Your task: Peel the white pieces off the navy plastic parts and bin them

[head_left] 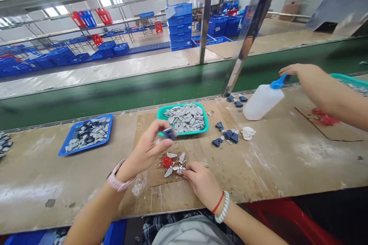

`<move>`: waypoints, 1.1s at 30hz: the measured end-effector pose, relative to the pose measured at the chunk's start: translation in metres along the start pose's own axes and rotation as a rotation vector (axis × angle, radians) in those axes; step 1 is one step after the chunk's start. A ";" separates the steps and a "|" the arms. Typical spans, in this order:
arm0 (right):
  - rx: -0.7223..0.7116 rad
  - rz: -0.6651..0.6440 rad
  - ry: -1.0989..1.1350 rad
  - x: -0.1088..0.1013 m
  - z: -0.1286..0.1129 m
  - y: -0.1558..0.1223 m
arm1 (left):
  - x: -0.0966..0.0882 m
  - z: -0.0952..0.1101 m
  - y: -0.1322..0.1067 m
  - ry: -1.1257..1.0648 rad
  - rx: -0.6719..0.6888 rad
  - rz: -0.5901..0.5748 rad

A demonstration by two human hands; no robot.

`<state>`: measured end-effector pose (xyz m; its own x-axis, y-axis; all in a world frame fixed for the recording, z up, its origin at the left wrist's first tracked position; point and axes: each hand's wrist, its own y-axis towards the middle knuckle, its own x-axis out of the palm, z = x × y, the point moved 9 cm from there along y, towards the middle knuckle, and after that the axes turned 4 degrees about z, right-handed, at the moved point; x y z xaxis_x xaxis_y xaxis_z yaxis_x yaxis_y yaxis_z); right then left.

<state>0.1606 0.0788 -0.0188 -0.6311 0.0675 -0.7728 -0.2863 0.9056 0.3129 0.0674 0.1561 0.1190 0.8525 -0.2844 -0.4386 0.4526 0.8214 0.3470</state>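
My left hand (148, 151), with a pink watch band at the wrist, is raised in front of the green tray (207, 122). Between its thumb and fingers is a small dark blue plastic part (169, 134), slightly blurred. Lower down, my right hand (202, 183) pinches a small light grey piece (180, 171) at the cardboard surface. Around those fingertips lie several more grey pieces (168, 172) and a round red cap (167, 162). Many similar grey pieces (185, 118) fill the green tray.
Dark blue parts (230, 136) and crumpled white paper (248, 133) lie right of the tray. Another person's hand (296, 69) touches the blue top of a tilted white bottle (263, 102). A blue tray (61, 149) stands left; a metal post (244, 46) rises behind.
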 end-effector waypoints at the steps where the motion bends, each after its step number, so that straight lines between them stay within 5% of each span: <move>1: -0.022 -0.013 -0.008 0.003 0.000 0.000 | -0.018 -0.008 -0.024 -0.075 -0.086 0.093; 4: 0.012 -0.011 0.159 -0.002 0.007 0.003 | -0.053 -0.040 -0.096 -0.196 -0.307 0.357; 6: 0.134 -0.006 0.397 -0.006 0.019 0.006 | -0.054 -0.063 -0.133 -0.227 -0.448 0.439; 9: 0.398 -0.069 0.756 0.000 0.036 0.008 | -0.033 -0.086 -0.162 -0.276 -0.583 0.448; 13: 0.619 -0.157 1.039 0.011 0.033 0.008 | 0.005 -0.092 -0.158 -0.287 -0.642 0.350; 16: 0.451 -0.015 1.017 -0.012 0.012 0.020 | 0.028 -0.086 -0.142 -0.330 -0.604 0.257; 22: -0.043 0.270 0.578 -0.066 -0.045 0.029 | 0.047 -0.071 -0.125 -0.444 -0.473 0.192; 28: -0.151 0.292 0.476 -0.063 -0.059 0.023 | 0.045 -0.060 -0.121 -0.301 -0.470 0.287; 33: -0.242 0.163 0.289 -0.048 -0.072 0.011 | 0.054 -0.062 -0.119 -0.172 -0.538 0.324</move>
<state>0.1356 0.0552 0.0613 -0.8491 0.0504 -0.5258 -0.3051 0.7657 0.5662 0.0432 0.0738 0.0028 0.9737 -0.0192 -0.2268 0.0095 0.9990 -0.0438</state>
